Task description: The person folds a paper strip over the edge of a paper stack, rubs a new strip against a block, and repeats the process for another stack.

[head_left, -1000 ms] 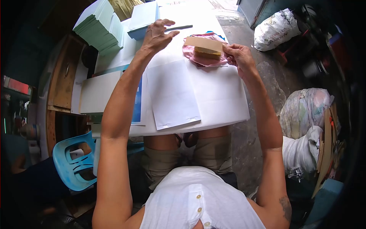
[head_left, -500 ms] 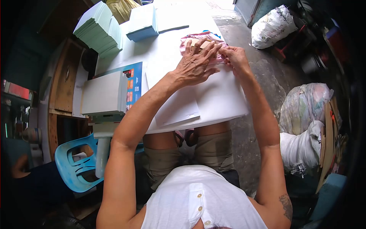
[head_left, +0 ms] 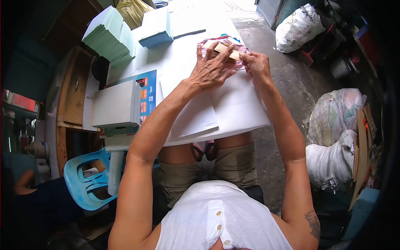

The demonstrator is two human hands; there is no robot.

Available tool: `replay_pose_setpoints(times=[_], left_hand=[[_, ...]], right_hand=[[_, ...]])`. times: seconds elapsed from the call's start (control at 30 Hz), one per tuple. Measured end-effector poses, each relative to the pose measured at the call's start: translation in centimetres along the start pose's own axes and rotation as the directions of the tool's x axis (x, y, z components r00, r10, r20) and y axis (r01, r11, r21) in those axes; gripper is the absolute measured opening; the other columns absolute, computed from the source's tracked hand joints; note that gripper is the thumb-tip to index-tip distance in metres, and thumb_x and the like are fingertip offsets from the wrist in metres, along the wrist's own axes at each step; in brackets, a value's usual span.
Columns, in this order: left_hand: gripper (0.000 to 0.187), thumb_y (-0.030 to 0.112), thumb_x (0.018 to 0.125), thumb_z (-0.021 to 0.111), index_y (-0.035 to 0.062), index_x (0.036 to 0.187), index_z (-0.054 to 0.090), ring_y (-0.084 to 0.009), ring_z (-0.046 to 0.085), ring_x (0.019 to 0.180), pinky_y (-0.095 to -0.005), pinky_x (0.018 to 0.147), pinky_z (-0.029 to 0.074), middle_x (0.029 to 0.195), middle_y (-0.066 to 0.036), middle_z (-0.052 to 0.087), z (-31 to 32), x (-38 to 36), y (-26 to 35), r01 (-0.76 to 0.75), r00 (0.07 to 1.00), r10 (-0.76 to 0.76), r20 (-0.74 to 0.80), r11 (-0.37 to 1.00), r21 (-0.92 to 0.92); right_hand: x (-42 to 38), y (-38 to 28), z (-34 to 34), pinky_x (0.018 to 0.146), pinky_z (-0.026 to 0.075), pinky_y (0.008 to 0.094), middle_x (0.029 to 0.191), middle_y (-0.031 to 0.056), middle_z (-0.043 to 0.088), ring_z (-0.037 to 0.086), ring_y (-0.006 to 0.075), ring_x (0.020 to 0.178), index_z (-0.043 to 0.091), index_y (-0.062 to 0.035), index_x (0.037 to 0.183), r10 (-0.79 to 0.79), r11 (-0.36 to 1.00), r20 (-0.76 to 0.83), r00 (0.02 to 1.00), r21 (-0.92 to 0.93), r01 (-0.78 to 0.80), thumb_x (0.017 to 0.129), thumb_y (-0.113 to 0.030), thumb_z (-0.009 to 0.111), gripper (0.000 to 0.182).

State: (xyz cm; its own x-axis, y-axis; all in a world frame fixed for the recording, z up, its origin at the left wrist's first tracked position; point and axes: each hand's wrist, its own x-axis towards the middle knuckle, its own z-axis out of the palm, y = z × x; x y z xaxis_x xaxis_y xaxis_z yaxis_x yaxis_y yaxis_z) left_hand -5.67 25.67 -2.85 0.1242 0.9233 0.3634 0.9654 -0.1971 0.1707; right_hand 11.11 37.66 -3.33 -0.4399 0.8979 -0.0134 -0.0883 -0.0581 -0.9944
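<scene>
We saw the left hand (head_left: 210,68) lying palm down with its fingers spread over a pink plastic bag (head_left: 221,41) at the far edge of the white table (head_left: 246,108), the fingertips pressing on a tan paper strip (head_left: 227,50) that rested on the bag. The right hand (head_left: 255,63) was just beside it, thumb and forefinger pinched on what seemed to be the near end of that strip, though the grip itself was too small for us to make out. A loose white sheet (head_left: 193,118) lay on the table under the left forearm. To the left stood a stack of green paper (head_left: 110,35), a blue-edged stack (head_left: 156,27) and a grey stack (head_left: 116,104) atop a blue printed sheet (head_left: 149,89).
</scene>
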Motion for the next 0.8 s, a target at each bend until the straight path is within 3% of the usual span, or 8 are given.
replay_pose_setpoints(times=[0.13,0.3,0.43,0.53,0.63,0.73,0.77,0.8], left_hand=[[0.079,0.058,0.098,0.052,0.0171,0.161,0.026,-0.0349,0.009,0.153,-0.0662,0.120,-0.002,0.164,-0.013,0.026,-0.2,0.2,-0.2,0.047,0.996,-0.048,0.075,0.999,0.013],[0.078,0.060,0.099,0.049,0.0230,0.162,0.023,-0.0349,0.011,0.153,-0.0718,0.117,-0.003,0.165,-0.007,0.027,0.5,0.3,-0.9,0.063,0.996,-0.063,0.058,0.998,-0.008],[0.076,0.062,0.099,0.047,0.0278,0.162,0.022,-0.0347,0.010,0.153,-0.0733,0.116,-0.002,0.166,-0.004,0.028,0.7,0.4,-1.0,0.065,0.997,-0.064,0.030,0.998,-0.023],[0.077,0.062,0.100,0.045,0.0261,0.163,0.020,-0.0349,0.011,0.153,-0.0740,0.116,-0.003,0.166,-0.005,0.027,0.5,0.5,-1.0,0.061,0.996,-0.061,0.062,0.998,0.010],[0.078,0.059,0.099,0.050,0.0241,0.162,0.021,-0.0350,0.016,0.152,-0.0691,0.120,0.002,0.164,-0.007,0.030,0.3,0.3,-0.6,0.085,0.996,-0.086,0.039,0.996,0.033],[0.081,0.050,0.095,0.066,0.0217,0.160,0.027,-0.0350,0.025,0.148,-0.0624,0.122,0.016,0.157,-0.011,0.040,-1.6,0.7,0.5,-0.013,0.995,-0.001,-0.098,0.991,-0.136],[0.084,0.041,0.088,0.078,0.0209,0.156,0.035,-0.0341,0.034,0.144,-0.0563,0.119,0.030,0.149,-0.012,0.049,-2.2,1.2,1.3,-0.073,0.978,0.050,-0.202,0.992,-0.107],[0.075,0.038,0.086,0.081,0.0187,0.149,0.045,-0.0329,0.038,0.141,-0.0555,0.115,0.037,0.145,-0.010,0.052,-3.2,1.7,2.0,-0.136,0.962,0.103,-0.253,0.984,-0.118]], right_hand=[[-1.4,-0.4,-0.6,0.043,0.038,0.0208,0.064,0.0036,0.062,0.050,0.0057,0.049,0.068,0.0006,0.080,0.038,0.998,-0.073,0.997,0.050,-0.035,0.084,-0.012,0.076,0.015],[-3.7,-1.8,-1.9,0.045,0.038,0.0204,0.066,0.0036,0.062,0.049,0.0056,0.050,0.069,0.0020,0.081,0.043,0.998,-0.137,0.990,0.058,-0.035,0.084,-0.011,0.076,0.016],[-5.1,-2.1,-3.0,0.046,0.038,0.0199,0.065,0.0016,0.061,0.048,0.0051,0.050,0.069,0.0009,0.080,0.001,1.000,-0.152,0.988,0.028,0.003,0.085,-0.012,0.075,0.015],[-6.4,-2.6,-3.5,0.048,0.039,0.0194,0.064,0.0009,0.060,0.049,0.0043,0.052,0.069,0.0005,0.080,-0.044,0.999,-0.173,0.984,0.021,0.048,0.086,-0.013,0.076,0.016],[-7.5,-4.1,-4.5,0.049,0.041,0.0218,0.064,-0.0006,0.060,0.050,0.0050,0.053,0.071,-0.0002,0.081,-0.136,0.985,-0.215,0.967,-0.137,0.109,0.089,-0.014,0.075,0.016],[-9.5,-6.9,-4.7,0.050,0.042,0.0253,0.063,-0.0006,0.061,0.050,0.0057,0.052,0.072,-0.0002,0.083,-0.464,0.752,-0.064,0.883,-0.555,0.355,0.091,-0.013,0.074,0.016],[-10.5,-8.3,-4.5,0.051,0.046,0.0317,0.066,0.0019,0.063,0.056,0.0121,0.052,0.071,-0.0024,0.086,-0.501,0.638,0.039,0.865,-0.658,0.400,0.091,-0.012,0.074,0.012],[-11.0,-9.5,-4.4,0.052,0.047,0.0331,0.068,0.0034,0.063,0.058,0.0149,0.054,0.070,-0.0030,0.086,-0.563,0.483,0.156,0.812,-0.735,0.477,0.090,-0.012,0.075,0.011]])
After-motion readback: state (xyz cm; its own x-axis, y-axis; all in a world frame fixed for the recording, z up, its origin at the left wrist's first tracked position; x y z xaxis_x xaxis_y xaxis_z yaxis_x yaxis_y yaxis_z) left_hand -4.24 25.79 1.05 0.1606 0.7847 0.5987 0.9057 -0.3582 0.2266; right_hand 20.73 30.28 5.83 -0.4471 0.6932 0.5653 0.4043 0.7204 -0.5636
